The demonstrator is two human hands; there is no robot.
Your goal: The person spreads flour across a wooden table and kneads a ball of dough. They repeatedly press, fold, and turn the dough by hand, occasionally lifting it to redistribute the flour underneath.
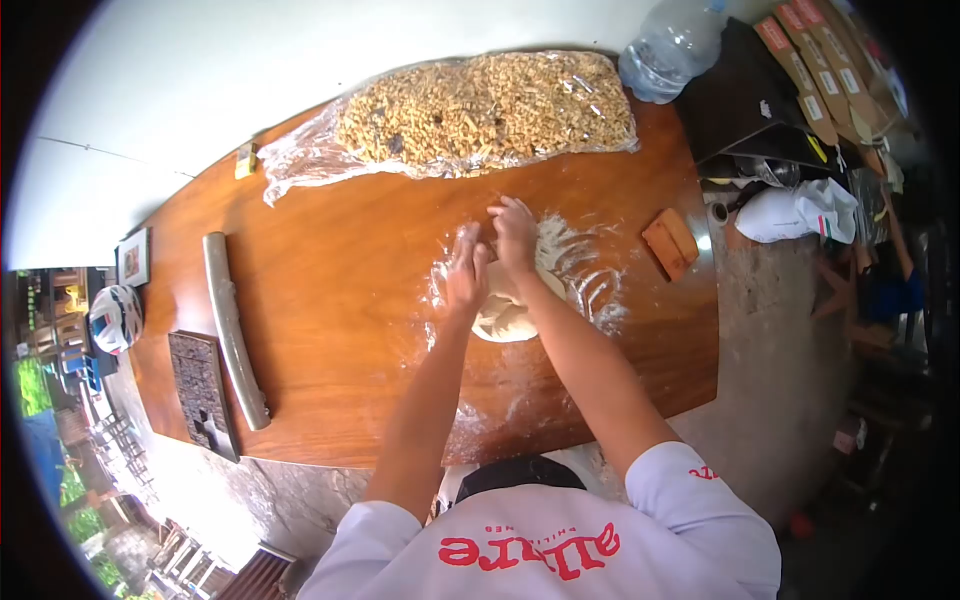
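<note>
A pale ball of dough [507,318] lies on the floured wooden table in front of me, partly hidden by my wrists. My left hand [466,268] presses on its left side, fingers stretched away from me and dusted with flour. Over the far side of the dough, my right hand [514,238] leans with its heel, its fingers loosely bent towards the left hand. White flour [580,265] is smeared around both hands, mostly to the right.
A large clear bag of yellowish snack pieces [490,110] lies along the table's far edge. To the left are a grey tube [232,325] and a dark textured panel [203,390]. A wooden block [670,245] sits at the right, and a big plastic bottle [672,52] stands behind.
</note>
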